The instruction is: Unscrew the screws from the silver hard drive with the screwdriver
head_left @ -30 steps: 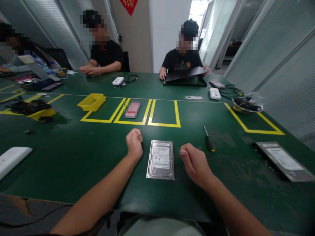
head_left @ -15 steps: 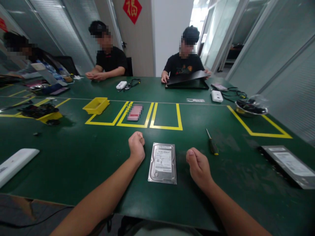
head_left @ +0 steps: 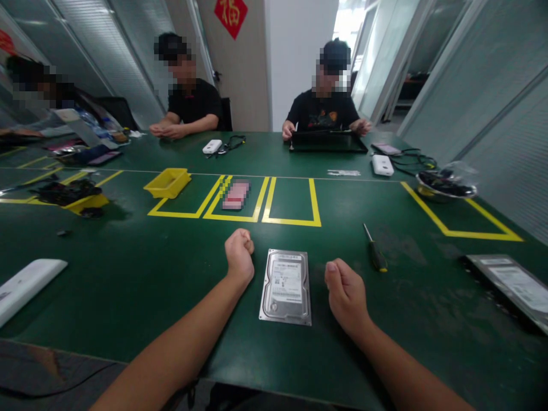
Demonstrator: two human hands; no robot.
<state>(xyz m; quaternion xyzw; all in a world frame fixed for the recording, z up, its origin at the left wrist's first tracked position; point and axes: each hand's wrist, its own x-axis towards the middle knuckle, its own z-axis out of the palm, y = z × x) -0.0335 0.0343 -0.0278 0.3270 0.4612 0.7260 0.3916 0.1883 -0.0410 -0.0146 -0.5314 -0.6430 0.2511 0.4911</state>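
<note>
A silver hard drive [head_left: 286, 287] lies flat on the green table, its white label facing up. Just left of it my left hand [head_left: 240, 256] rests as a closed fist, with nothing showing in it. My right hand [head_left: 346, 288], also curled into a fist with nothing visible inside, sits a little to the drive's right. Neither hand touches the drive. Beyond my right hand lies a screwdriver [head_left: 377, 255] with a dark and yellow handle, its shaft pointing away from me.
Far right lies a larger labelled metal unit [head_left: 520, 285]; behind it stands a bowl of dark parts [head_left: 445, 187]. Yellow tape outlines a phone [head_left: 236, 195], near a yellow bin [head_left: 168, 184]. A white device [head_left: 29, 288] lies left. Across the table, a co-worker handles a black tray-like panel [head_left: 329, 142].
My fists stay closed in about the same places beside the hard drive. Across the table, the co-worker's raised black sheet has come down. The view has shifted slightly.
</note>
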